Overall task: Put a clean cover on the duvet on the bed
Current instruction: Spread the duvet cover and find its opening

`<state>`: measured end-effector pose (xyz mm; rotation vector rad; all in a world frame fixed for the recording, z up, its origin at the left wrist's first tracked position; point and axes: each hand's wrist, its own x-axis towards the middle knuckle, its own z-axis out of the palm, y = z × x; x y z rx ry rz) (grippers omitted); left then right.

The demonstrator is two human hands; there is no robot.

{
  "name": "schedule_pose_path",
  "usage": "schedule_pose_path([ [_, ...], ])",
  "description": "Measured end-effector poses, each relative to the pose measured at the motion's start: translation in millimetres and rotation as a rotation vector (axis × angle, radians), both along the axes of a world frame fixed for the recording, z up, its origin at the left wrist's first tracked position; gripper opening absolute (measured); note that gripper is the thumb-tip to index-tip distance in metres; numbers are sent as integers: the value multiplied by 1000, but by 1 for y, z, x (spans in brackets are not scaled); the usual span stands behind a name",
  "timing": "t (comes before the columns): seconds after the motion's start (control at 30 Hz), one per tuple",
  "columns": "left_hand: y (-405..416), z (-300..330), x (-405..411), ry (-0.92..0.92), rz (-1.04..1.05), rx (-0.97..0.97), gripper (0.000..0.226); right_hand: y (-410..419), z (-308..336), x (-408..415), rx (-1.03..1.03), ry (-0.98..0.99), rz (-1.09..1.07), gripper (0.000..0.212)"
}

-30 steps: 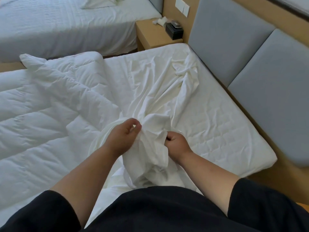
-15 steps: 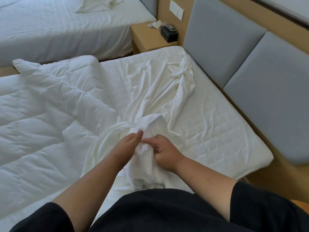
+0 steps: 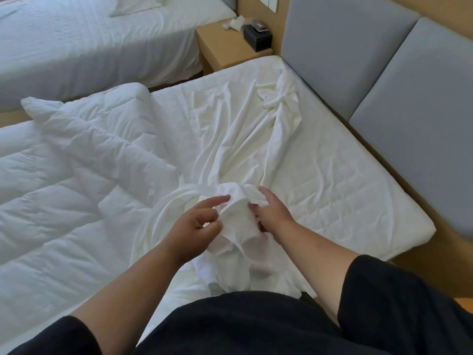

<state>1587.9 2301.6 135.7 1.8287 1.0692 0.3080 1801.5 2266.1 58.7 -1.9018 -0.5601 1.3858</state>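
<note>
The white duvet cover [image 3: 245, 139] lies crumpled down the middle of the bed and is bunched into a thick wad near me. My right hand [image 3: 275, 213] grips that wad from the right, fingers curled into the folds. On the wad's left side is my left hand [image 3: 197, 224]. Its index finger points at the cloth, while its thumb and other curled fingers pinch the cloth's edge. The quilted white duvet [image 3: 76, 162] is heaped on the left half of the bed, one corner sticking up at the far left.
The bare mattress [image 3: 358, 201] shows on the right, against a grey padded headboard [image 3: 345, 47]. A wooden nightstand [image 3: 222, 49] with a black box [image 3: 257, 38] stands between this bed and a second made bed [image 3: 89, 42] at the back left.
My right hand has moved right and forward and taken a new hold on the wad. My left index finger has lifted and straightened. The wad is spread a little wider.
</note>
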Motion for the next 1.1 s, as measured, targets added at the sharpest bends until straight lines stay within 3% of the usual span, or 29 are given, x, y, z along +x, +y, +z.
schedule_pose_path([
  [0.07, -2, 6, 2, -3, 60, -111, 25, 20, 8, -6, 19, 38, -5, 31],
  [0.13, -1, 9, 0, 12, 101, -152, 21, 34, 23, -7, 116, -156, -109, 21],
  [0.2, -1, 12, -4, -27, 181, -162, 25, 38, 44, -7, 404, -386, -72, 17],
  [0.27, 6, 13, -7, -100, 353, -69, 33, 34, 69, -17, 693, -470, 306, 20],
  [0.33, 20, 16, -5, -234, 527, -59, 36, 21, 80, -33, 770, -481, 755, 25],
  [0.4, 34, 21, 1, -294, 571, -159, 42, 7, 72, -44, 783, -511, 997, 32],
  [0.47, 43, 19, 5, -112, 475, -236, 54, -6, 59, -50, 789, -542, 1048, 42],
  [0.57, 38, 8, 7, 158, 322, -309, 47, -17, 40, -45, 814, -539, 1057, 43],
  [0.7, 28, 2, 8, 164, 241, -313, 32, -26, 40, -40, 773, -523, 981, 39],
  [0.83, 24, 2, 11, 169, 237, -201, 26, -41, 43, -36, 693, -393, 740, 41],
  [0.97, 25, 11, 21, -393, 513, -437, 11, -52, 42, -23, 396, -314, 96, 31],
  [1.0, 24, 11, 21, -434, 496, -454, 9, -55, 33, -17, 289, -376, -17, 26],
  [1.03, 22, 8, 20, -373, 435, -427, 8, -59, 25, -11, 176, -433, -47, 24],
  [1.1, 11, -2, 17, -50, 225, -316, 3, -71, 10, -9, -42, -388, 45, 23],
])
